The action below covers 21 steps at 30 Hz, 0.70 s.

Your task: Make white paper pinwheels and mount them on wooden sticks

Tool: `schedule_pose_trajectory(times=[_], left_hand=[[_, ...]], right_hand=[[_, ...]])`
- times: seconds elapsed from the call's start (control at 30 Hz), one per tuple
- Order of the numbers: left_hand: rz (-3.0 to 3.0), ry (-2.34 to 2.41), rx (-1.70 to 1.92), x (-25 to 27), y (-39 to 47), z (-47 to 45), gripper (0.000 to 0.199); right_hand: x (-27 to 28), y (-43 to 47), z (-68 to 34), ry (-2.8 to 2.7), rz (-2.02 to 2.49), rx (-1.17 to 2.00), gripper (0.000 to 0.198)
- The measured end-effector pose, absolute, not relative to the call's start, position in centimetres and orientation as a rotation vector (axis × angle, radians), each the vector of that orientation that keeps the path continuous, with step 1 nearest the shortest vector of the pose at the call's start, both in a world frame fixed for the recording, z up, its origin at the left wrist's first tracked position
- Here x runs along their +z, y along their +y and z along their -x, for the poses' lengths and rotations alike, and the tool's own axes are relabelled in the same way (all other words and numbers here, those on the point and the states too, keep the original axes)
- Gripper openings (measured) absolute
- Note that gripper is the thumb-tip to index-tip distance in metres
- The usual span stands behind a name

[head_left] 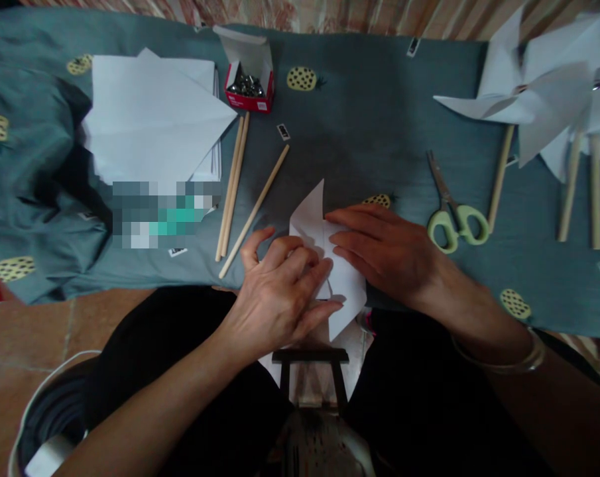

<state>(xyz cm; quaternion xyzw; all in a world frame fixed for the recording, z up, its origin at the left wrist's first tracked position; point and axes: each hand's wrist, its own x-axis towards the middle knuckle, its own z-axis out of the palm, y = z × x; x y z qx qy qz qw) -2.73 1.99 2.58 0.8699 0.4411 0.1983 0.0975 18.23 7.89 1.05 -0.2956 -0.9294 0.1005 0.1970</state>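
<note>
A white sheet of folded paper (347, 285) lies at the table's near edge, with pointed corners at its top and bottom. My left hand (280, 285) is closed on its left part, fingers bent over the fold and the thumb lower down; the fingertips partly cover the paper. Stretched across the upper right part of the sheet, my right hand (389, 248) lies flat and open, with its fingers pressing on the paper. Just left of my left hand is a wooden stick (254, 211). Green-handled scissors (451, 209) rest to the right of my right hand.
Two more wooden sticks (234, 189) lie beside a stack of white paper (150, 119). A small red box (250, 79) with shiny metal pins stands open behind them. Paper pinwheels (553, 86) on sticks lie at the far right. A pineapple-print cloth (369, 132) covers the table.
</note>
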Motion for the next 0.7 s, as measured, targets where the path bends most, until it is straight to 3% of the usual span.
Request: schedule_pose_trajectory(times=[0.33,0.7], left_hand=[[-2.557,1.306,0.554,2.62,1.93,2.85,0.033],[-2.602,1.308,0.553,2.69,1.94,2.78,0.033]], right_hand=[[1.08,8.51,-18.51,-2.556,0.84,0.422,0.022],[1.59,8.54,-18.13,-2.545,0.785,0.213,0.024]])
